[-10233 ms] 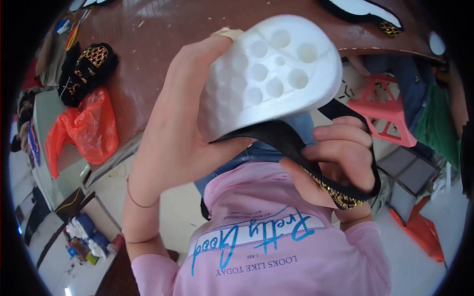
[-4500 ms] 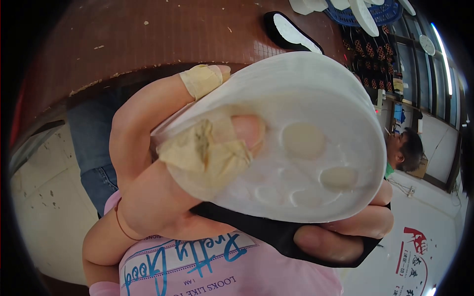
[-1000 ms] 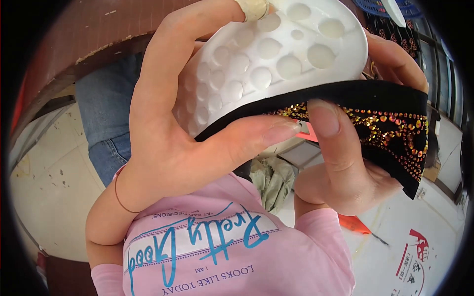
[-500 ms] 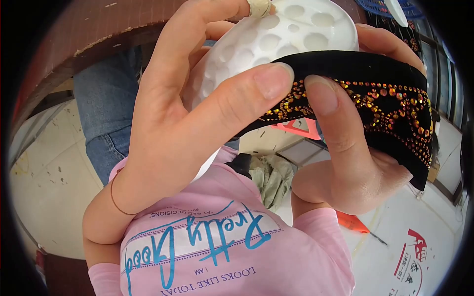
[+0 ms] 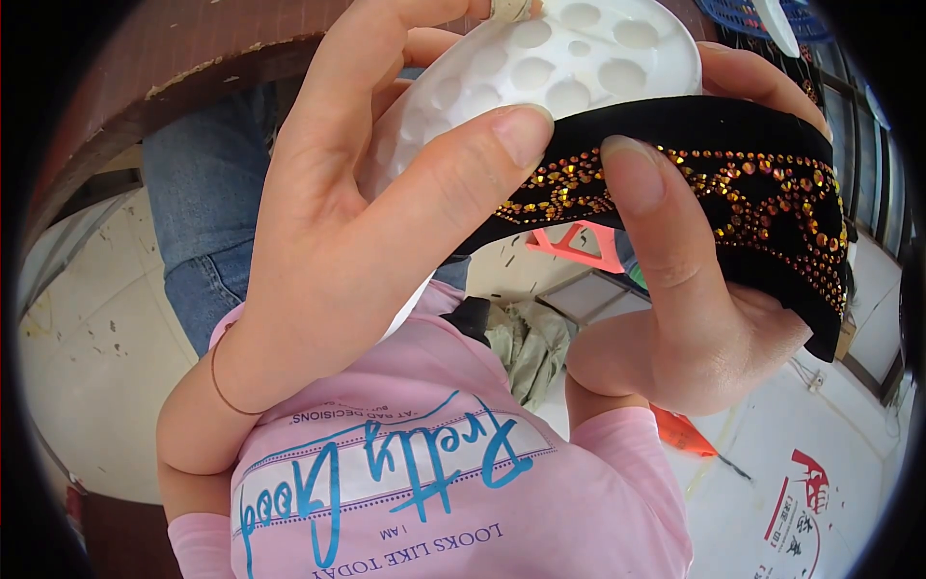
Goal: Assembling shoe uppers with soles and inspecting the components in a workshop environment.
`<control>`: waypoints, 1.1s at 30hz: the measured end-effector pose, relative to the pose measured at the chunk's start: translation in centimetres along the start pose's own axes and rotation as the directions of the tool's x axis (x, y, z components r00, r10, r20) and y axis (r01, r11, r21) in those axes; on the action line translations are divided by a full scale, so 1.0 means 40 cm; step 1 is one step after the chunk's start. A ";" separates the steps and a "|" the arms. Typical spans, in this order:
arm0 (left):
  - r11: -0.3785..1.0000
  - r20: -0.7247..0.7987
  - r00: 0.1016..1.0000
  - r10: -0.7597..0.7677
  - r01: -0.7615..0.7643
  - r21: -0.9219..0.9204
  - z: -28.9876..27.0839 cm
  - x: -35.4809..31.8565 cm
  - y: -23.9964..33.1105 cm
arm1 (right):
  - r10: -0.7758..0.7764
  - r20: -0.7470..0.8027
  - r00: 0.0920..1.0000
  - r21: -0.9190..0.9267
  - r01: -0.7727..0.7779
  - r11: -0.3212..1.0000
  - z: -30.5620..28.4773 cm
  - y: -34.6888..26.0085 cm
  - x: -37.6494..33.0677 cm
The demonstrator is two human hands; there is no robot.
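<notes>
A white shoe sole [image 5: 569, 72], dotted with round hollows, is tilted at the top of the view. Over its near side curves a black slipper strap [image 5: 772, 135] with rows of orange and gold rhinestones. My left hand [image 5: 328, 222] is closed round the sole's left side, its thumb pressing the strap's upper edge. A pale wrapping circles one left finger. My right hand [image 5: 685, 289] grips the strap from the right, its thumb on the rhinestones and fingers behind. Those right fingertips are hidden by the strap and sole.
A worn dark red table edge [image 5: 183, 72] curves across the upper left. At the upper right is a blue basket [image 5: 762, 19]. Below the strap are a coral plastic piece [image 5: 579, 246] and a crumpled greenish bag [image 5: 531, 347]. A white printed surface [image 5: 762, 502] lies lower right.
My left thumb has shifted slightly up and left on the strap, so more rhinestones show between the thumbs. Both hands keep their hold.
</notes>
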State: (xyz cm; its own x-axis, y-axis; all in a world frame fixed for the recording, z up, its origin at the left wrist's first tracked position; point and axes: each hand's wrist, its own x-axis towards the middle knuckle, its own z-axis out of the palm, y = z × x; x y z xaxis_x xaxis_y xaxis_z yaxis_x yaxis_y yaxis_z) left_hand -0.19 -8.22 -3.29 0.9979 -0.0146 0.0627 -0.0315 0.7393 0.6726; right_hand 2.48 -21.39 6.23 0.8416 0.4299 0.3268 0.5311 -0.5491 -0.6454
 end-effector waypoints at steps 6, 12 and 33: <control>0.997 0.002 1.000 -0.030 0.030 -0.073 0.009 0.001 0.010 | -0.061 0.109 0.992 0.024 0.059 0.998 0.001 -0.003 -0.001; 0.994 0.008 0.996 -0.086 0.087 -0.069 0.009 0.007 0.015 | 0.125 -0.013 0.992 0.044 -0.124 0.991 0.027 -0.031 -0.015; 0.993 -0.019 0.994 -0.109 0.108 -0.048 0.012 0.011 0.018 | 0.135 0.022 0.991 0.054 -0.136 0.989 0.018 -0.033 -0.013</control>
State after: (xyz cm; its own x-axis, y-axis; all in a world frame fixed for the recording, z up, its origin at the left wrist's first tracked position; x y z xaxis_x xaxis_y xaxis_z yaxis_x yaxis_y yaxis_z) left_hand 0.19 -8.02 -2.43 0.9963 -0.0825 -0.0248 0.0793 0.7649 0.6393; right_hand 1.28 -20.34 6.41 0.9033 0.3675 0.2215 0.4056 -0.5626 -0.7204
